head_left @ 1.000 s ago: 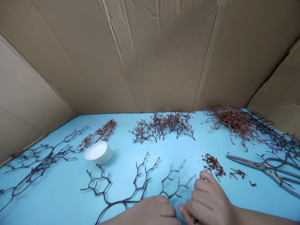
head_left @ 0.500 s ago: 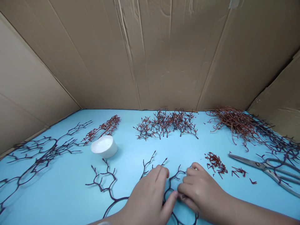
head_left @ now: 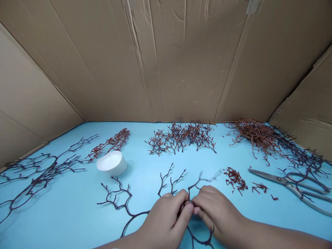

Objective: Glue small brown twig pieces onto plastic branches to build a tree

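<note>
L hand is narrowing its thumb-finger gap vs. ½ sec ago, now pinching dark twig, btm ctr of frame; R hand is gripping it alongside w/ curled fingers, so both are steadying one spot.

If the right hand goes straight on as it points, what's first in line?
Left hand, its fingertips facing the right hand at the dark twig both seem to grip. Depth unclear: touching or just short, the fingers hide it.
</note>
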The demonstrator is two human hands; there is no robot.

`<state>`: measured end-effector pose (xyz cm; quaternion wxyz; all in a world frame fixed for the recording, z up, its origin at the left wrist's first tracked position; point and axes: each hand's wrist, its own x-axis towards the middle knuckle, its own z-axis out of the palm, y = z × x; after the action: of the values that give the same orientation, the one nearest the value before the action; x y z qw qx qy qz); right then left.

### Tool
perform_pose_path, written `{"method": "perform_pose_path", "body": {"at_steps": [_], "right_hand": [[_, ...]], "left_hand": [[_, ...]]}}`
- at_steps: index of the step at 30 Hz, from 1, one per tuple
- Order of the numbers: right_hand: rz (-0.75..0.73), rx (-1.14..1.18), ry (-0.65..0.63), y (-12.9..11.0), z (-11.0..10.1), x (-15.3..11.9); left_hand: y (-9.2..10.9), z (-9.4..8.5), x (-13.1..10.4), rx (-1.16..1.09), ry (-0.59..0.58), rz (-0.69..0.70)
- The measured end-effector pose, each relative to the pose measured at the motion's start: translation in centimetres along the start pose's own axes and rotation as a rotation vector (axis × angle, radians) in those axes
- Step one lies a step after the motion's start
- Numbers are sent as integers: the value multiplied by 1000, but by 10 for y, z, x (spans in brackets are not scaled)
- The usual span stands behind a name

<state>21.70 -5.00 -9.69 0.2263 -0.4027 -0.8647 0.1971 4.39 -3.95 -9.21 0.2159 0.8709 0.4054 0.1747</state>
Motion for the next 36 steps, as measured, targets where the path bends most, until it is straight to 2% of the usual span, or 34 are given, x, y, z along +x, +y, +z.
{"method": "perform_pose_path", "body": {"at_steps": [2,4,7,9,12,14,16,17,20,21,22,25,27,29,33,36], "right_hand": [[54,102,53,-5,-1,-1],[83,187,107,-10,-2,-2],[108,229,123,-15,-1,-4],[138,237,128,-15,1,-6],[177,245,150,-11,2,-10],[218,246,166,-5,-5,-15],[273,220,258,3,-19,-20],[312,188,379,6,-28,-22],[266,140,442,6,-52,-22],[114,89,436,3,-57,-20],[-52,23,394,-2,-58,-16],[-220,-287,383,-14,-54,-4],[-225,-434,355,-18,-48,1],[-204,-461,231,-18,-41,3],[-97,-313,-126,-22,-34,2],[-31,-142,-281,-32,-39,1]], "left_hand": [[-3,-5,1,15,-13,57],[-7,-10,3,75,-62,202],[-10,-17,7,166,-156,452],[-7,-21,8,206,-189,519],[-1,-27,9,268,-224,521],[-1,-31,8,300,-257,520],[-4,-35,6,331,-243,491],[-6,-37,4,339,-213,464],[-10,-40,2,329,-133,426],[-9,-39,2,333,-142,443],[-7,-37,2,357,-161,457],[-1,-28,2,505,-212,442],[1,-22,-1,584,-210,450],[3,-18,-5,624,-181,488],[10,-23,-12,660,-80,570],[15,-29,-14,669,-15,603]]}}
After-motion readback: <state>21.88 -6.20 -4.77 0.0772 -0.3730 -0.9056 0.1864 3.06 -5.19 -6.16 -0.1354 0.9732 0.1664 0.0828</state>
